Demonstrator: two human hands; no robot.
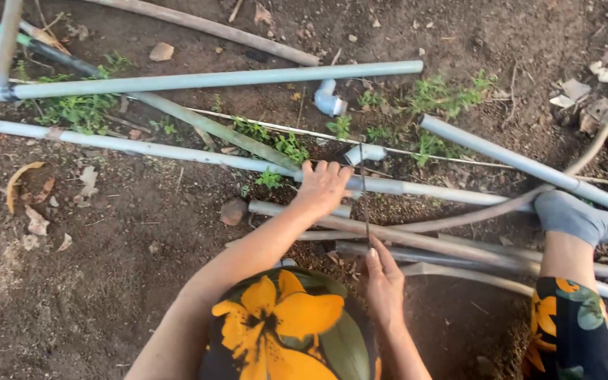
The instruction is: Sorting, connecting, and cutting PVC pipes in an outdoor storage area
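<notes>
My left hand (323, 187) presses down on a long grey plastic pipe (142, 146) that runs across the soil from left to right. My right hand (384, 281) grips the near end of a thin hacksaw blade (364, 197), which stands across the pipe just right of my left hand. A short grey pipe piece (365, 153) lies just beyond the blade. My knee in flowered cloth (286, 327) is at the bottom middle.
Several more grey pipes lie around: one with an elbow (212, 79) at the back, one slanting at the right (522, 165), others under my right hand. A white elbow fitting (329, 98) sits on the soil. My socked foot (582, 218) rests on pipes at right.
</notes>
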